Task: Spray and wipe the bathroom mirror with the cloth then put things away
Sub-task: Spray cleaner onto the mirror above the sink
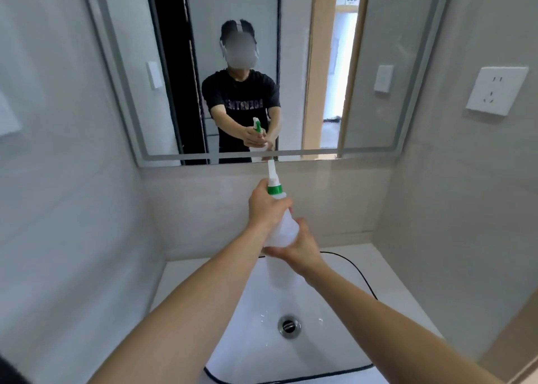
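Above the glossy sink (253,343), a translucent plastic bottle (281,235): left hand (266,206) grasps its neck, right hand (302,248) its body; fingers mostly hidden.

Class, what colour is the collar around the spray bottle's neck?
Green, on the spray bottle, clearest in the head view.

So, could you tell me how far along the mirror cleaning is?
Early on. The left hand grips the spray bottle at its neck, the right hand steadies its body, nozzle aimed at the mirror. No cloth is visible; wiping and putting away remain.
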`<state>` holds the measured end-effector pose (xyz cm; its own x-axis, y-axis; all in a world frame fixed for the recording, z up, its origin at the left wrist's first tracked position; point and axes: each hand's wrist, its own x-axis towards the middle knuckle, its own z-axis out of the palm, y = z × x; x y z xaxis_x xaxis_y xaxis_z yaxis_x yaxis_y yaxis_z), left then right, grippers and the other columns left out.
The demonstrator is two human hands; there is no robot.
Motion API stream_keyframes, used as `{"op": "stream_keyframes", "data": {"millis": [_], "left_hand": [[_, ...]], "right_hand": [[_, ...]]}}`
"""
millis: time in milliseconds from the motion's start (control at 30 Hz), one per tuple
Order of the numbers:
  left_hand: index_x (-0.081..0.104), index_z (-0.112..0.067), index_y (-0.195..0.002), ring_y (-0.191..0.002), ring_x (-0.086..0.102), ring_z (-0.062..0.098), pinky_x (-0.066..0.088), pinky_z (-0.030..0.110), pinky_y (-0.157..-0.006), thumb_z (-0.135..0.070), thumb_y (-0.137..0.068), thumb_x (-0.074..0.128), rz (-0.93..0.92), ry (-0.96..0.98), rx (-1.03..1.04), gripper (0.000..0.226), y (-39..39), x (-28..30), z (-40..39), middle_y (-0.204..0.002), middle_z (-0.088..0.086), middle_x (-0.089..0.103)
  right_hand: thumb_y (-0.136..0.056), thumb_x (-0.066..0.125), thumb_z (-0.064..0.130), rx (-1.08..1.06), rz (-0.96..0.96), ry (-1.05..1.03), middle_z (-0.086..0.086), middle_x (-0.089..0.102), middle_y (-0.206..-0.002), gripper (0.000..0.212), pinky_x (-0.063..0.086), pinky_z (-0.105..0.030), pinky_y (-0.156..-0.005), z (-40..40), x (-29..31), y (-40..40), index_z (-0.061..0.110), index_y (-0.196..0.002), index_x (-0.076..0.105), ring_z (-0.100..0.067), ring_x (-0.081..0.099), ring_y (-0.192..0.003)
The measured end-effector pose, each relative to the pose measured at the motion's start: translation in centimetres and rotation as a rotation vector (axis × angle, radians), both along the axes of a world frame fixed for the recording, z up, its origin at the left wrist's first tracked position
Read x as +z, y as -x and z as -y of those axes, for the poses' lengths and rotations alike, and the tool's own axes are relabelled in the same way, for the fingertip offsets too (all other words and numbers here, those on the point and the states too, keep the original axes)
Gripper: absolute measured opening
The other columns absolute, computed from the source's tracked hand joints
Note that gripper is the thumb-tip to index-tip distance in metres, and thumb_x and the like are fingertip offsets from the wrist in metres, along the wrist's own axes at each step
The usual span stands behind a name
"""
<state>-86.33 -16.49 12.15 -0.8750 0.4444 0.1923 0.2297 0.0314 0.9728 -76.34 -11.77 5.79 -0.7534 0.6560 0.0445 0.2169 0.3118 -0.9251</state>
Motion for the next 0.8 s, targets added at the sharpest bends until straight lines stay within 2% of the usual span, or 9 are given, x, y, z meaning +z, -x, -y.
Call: {"op": "stream_keyframes", "data": {"millis": [100,167,233,400,533,667,733,800], "left_hand": [[0.057,-0.026,-0.082,-0.073,0.069,0.026,0.056,0.030,-0.059,-0.014,-0.057,0.072,-0.009,0.001,0.060,0.031,0.8,0.0,2.0,-0.076,0.000,0.066],[0.056,-0.025,-0.081,-0.076,0.072,0.031,0.059,0.037,-0.066,-0.015,-0.056,0.071,-0.003,-0.013,0.075,0.030,1.5,-0.4,3.1,-0.076,0.002,0.066],[0.056,-0.023,-0.079,-0.076,0.072,0.034,0.060,0.041,-0.068,-0.013,-0.057,0.070,0.007,-0.009,0.099,0.028,2.2,-0.8,4.2,-0.075,0.003,0.066],[0.055,-0.025,-0.077,-0.067,0.060,0.017,0.048,0.028,-0.058,-0.009,-0.059,0.074,-0.005,-0.003,0.213,0.030,3.4,-1.1,7.3,-0.073,-0.003,0.062],[0.059,-0.021,-0.087,-0.078,0.065,0.023,0.055,0.034,-0.064,-0.009,-0.060,0.074,-0.020,-0.050,0.294,0.033,4.7,0.5,9.6,-0.083,0.001,0.065],[0.058,-0.026,-0.089,-0.080,0.067,0.026,0.058,0.038,-0.069,-0.011,-0.057,0.072,-0.103,-0.133,0.350,0.038,6.1,5.7,11.4,-0.080,-0.004,0.064],[0.057,-0.028,-0.086,-0.082,0.070,0.032,0.060,0.047,-0.076,-0.013,-0.056,0.070,-0.159,-0.170,0.343,0.036,6.7,9.3,12.2,-0.080,-0.001,0.063],[0.054,-0.028,-0.081,-0.083,0.070,0.040,0.060,0.055,-0.077,-0.014,-0.054,0.067,-0.225,-0.212,0.343,0.033,7.1,13.0,12.9,-0.078,0.001,0.060]], "right_hand": [[-0.054,0.096,0.032,0.046,-0.026,0.008,0.010,0.065,-0.105,0.085,0.057,-0.038,-0.080,1.3,-0.5,1.5,0.027,-0.119,0.043,-0.013,0.065,-0.099],[-0.053,0.096,0.032,0.071,-0.034,0.010,0.010,0.065,-0.106,0.085,0.057,-0.039,-0.083,2.1,-0.9,2.2,0.028,-0.119,0.043,-0.013,0.065,-0.100],[-0.053,0.095,0.034,0.094,-0.034,0.004,0.013,0.065,-0.105,0.084,0.055,-0.035,-0.079,3.0,-1.1,2.9,0.030,-0.118,0.042,-0.008,0.063,-0.097],[-0.053,0.096,0.033,0.178,-0.049,-0.019,0.016,0.062,-0.101,0.083,0.051,-0.029,-0.071,5.3,-1.2,4.7,0.029,-0.116,0.042,-0.006,0.062,-0.092],[-0.053,0.096,0.036,0.261,-0.073,-0.052,0.018,0.060,-0.098,0.081,0.045,-0.022,-0.063,6.9,0.5,6.6,0.032,-0.114,0.042,-0.004,0.061,-0.090],[-0.055,0.095,0.035,0.344,-0.154,-0.162,0.013,0.059,-0.099,0.080,0.048,-0.029,-0.066,7.7,5.4,9.6,0.030,-0.114,0.041,-0.014,0.060,-0.093],[-0.056,0.095,0.034,0.368,-0.215,-0.209,0.013,0.059,-0.100,0.080,0.049,-0.031,-0.070,8.2,8.7,10.9,0.028,-0.114,0.041,-0.015,0.061,-0.096],[-0.056,0.095,0.033,0.383,-0.286,-0.231,0.015,0.059,-0.099,0.079,0.048,-0.020,-0.064,8.6,12.0,12.0,0.028,-0.113,0.041,-0.009,0.061,-0.091]]}}
